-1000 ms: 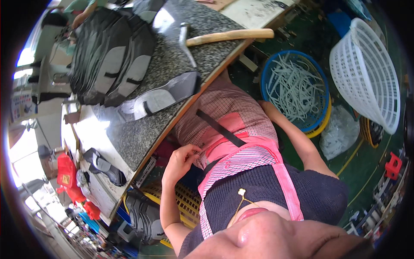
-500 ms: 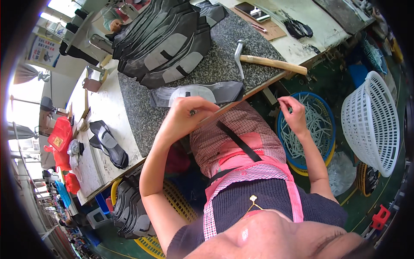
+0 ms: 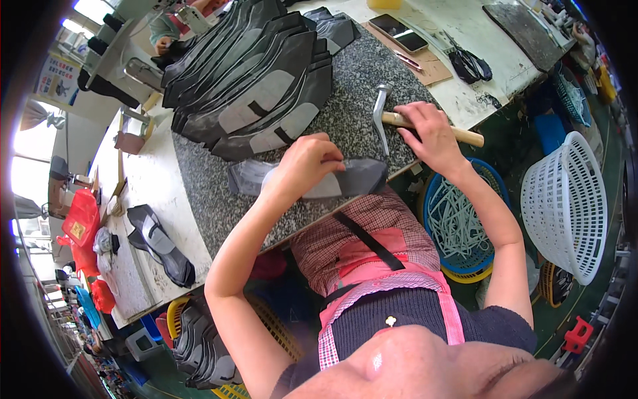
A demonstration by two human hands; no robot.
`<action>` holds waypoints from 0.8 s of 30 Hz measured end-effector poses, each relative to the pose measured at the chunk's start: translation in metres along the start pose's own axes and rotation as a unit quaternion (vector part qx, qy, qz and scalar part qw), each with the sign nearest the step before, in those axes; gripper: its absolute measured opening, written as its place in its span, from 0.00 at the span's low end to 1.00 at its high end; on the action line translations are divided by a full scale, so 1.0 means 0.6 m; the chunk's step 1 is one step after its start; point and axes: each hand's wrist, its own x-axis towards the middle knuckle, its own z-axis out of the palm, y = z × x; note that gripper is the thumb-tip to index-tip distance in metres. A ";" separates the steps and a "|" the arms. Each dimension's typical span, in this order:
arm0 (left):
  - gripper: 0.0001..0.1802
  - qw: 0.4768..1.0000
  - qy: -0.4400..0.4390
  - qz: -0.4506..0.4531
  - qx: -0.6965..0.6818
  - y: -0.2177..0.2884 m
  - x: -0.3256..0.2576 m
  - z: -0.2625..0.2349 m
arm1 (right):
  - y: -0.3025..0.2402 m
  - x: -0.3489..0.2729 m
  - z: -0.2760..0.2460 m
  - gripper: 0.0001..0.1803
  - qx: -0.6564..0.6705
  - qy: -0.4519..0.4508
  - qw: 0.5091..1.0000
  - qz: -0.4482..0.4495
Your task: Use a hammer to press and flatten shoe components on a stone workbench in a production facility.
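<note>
Grey, thin sheet material, with a paler panel along its middle, makes up the long shaped piece [image 3: 359,178] lying under the left hand [image 3: 304,165]. That hand's thumb and fingertips are drawn together over the piece; whether they pinch anything, or touch it, I cannot tell. The right hand [image 3: 432,136] lies over the pale wooden handle of a bent-headed metal hammer [image 3: 381,120], fingers across the wood and thumb apart from them; how tight the hold is cannot be made out. The hammer's metal end rests on the speckled granite slab [image 3: 216,189], near the piece's right end.

Beyond the left hand leans a thick stack of similar dark grey pieces [image 3: 256,93], fanned on the slab. One piece lies singled out, flat along the near edge, with the hammer apart from it; I judge its handling to be at an early point. Whether the stacked ones are finished or waiting cannot be told.

Farther out are black-handled scissors [image 3: 467,65], a dark-screened phone [image 3: 399,33] and, below the table's edge, a round blue plastic basket [image 3: 498,176] of pale strips [image 3: 458,219].
</note>
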 end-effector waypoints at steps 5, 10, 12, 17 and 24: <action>0.07 0.990 -0.067 -0.085 -0.092 0.021 -0.031 -0.006 | 0.006 0.025 0.010 0.16 -0.102 -0.100 0.988 -0.057; 0.08 0.933 -0.071 -0.198 -0.293 0.074 -0.016 0.009 | 0.051 0.031 0.007 0.11 0.052 -0.062 0.996 0.046; 0.08 0.933 -0.036 -0.195 -0.300 0.083 0.004 0.031 | 0.053 0.041 -0.020 0.16 0.231 -0.053 0.952 0.193; 0.08 0.953 0.093 -0.167 -0.234 0.061 0.041 0.076 | -0.028 0.058 -0.121 0.22 0.382 -0.125 0.865 0.300; 0.06 0.926 0.049 -0.246 -0.283 0.074 0.050 0.073 | -0.045 0.024 -0.118 0.17 0.283 -0.255 0.897 0.226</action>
